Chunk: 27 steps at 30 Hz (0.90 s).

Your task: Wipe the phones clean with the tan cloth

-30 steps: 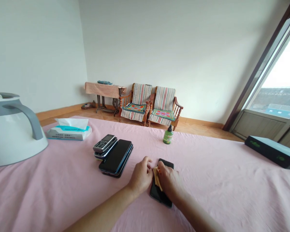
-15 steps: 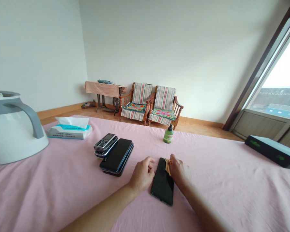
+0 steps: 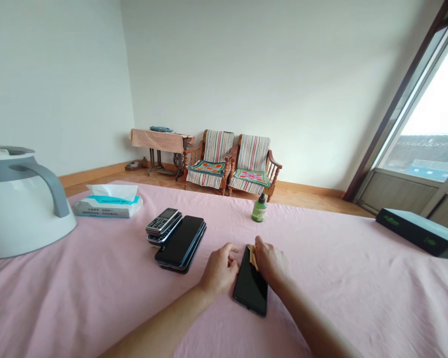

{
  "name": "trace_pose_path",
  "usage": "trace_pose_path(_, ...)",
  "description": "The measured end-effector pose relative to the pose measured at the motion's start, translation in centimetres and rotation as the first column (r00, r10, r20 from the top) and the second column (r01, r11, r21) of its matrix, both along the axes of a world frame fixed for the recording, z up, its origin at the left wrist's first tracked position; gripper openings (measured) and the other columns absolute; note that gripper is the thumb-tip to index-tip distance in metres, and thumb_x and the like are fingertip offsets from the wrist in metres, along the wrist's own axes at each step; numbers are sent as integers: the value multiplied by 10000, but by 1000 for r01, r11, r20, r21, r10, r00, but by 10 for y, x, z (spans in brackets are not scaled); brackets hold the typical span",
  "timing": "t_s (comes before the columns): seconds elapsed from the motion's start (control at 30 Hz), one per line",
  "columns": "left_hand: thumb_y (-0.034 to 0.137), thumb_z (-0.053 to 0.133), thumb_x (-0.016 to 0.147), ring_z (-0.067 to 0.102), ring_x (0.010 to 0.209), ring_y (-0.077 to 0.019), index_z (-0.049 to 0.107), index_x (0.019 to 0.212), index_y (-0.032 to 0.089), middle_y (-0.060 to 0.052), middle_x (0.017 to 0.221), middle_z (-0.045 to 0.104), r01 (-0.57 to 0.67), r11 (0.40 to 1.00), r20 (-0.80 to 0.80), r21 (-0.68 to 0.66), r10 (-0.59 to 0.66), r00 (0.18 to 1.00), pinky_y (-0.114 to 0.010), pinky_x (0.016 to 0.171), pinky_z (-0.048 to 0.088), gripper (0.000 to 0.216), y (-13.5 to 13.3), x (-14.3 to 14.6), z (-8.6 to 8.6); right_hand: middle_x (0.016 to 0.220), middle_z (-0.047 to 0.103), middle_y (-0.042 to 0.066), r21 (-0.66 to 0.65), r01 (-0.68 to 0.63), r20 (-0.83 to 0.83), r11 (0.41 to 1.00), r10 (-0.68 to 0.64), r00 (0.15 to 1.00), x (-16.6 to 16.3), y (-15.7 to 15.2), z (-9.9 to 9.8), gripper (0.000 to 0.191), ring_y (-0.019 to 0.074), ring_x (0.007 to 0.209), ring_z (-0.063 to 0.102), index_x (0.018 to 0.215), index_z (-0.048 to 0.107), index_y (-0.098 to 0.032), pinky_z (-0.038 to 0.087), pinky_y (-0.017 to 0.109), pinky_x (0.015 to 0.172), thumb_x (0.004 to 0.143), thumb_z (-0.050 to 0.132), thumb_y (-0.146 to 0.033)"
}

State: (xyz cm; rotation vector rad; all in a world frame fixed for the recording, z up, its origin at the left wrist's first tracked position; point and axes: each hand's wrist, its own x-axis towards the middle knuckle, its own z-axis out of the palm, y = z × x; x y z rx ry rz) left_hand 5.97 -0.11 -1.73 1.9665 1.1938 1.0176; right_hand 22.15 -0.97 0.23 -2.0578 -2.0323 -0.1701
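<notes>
A black smartphone (image 3: 251,288) lies screen up on the pink cloth, slightly tilted in front of me. My left hand (image 3: 221,268) rests at its left edge, fingers curled and the thumb side against the phone. A folded tan cloth (image 3: 253,257) is pressed on the upper part of the screen. My right hand (image 3: 271,259) is closed around that cloth and hides some of it and the phone's upper right edge. Beyond the hands stands a small green spray bottle (image 3: 259,211) with a black top.
Left of my hands sit stacked smartphones (image 3: 181,241) and keypad phones (image 3: 164,222). Farther left are a tissue pack (image 3: 108,204) and a white-grey jug (image 3: 22,209). A black box (image 3: 420,231) lies far right on the pink tablecloth (image 3: 339,278). Two wooden chairs (image 3: 250,159) stand beyond.
My right hand and the cloth have slid left across the top of the phone's screen. The left hand and the phone have stayed in place.
</notes>
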Motion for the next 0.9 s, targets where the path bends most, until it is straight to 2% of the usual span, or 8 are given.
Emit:
trace_pose_path(0.27,18,508,750,687,726,-170,606,908,174,-19,749,699,5,1000,36,-17,-4,999,-232,636,495,242,-2,0,4,766,697,3,-22,-133,2,991,133,991,-15,-29,-7,107,145,666,669,869,514,-227,226,236,490,931,427,-215)
trace_pose_path(0.43,9,479,746,680,650,-169,612,960,163,3,664,679,10,1000,24,-15,-9,1000,-247,627,492,296,0,0,0,780,700,54,2,-19,-1,1000,19,1000,-3,1,-4,131,178,637,666,910,505,-215,222,235,482,952,380,-218)
trace_pose_path(0.53,7,466,746,678,627,-169,611,978,159,8,640,675,16,1000,16,-9,-15,1000,-251,620,491,313,1,-1,-1,786,701,61,25,-8,-13,1000,8,1000,-2,12,-4,122,180,634,663,926,499,-211,219,234,483,949,379,-203)
trace_pose_path(0.8,37,490,758,688,710,-180,602,918,175,-22,733,700,13,1000,23,-9,-13,1000,-246,627,497,239,-1,-1,3,724,668,-12,43,-263,-40,964,265,963,-11,-28,-14,128,121,632,630,826,521,-220,221,230,498,899,423,-185)
trace_pose_path(0.9,43,491,761,683,694,-179,608,934,178,-17,721,693,12,1000,9,-11,-12,1000,-247,619,495,249,-1,-1,3,673,654,-11,63,-231,-69,971,235,970,1,-30,-17,142,133,563,605,792,524,-224,193,241,482,875,418,-178)
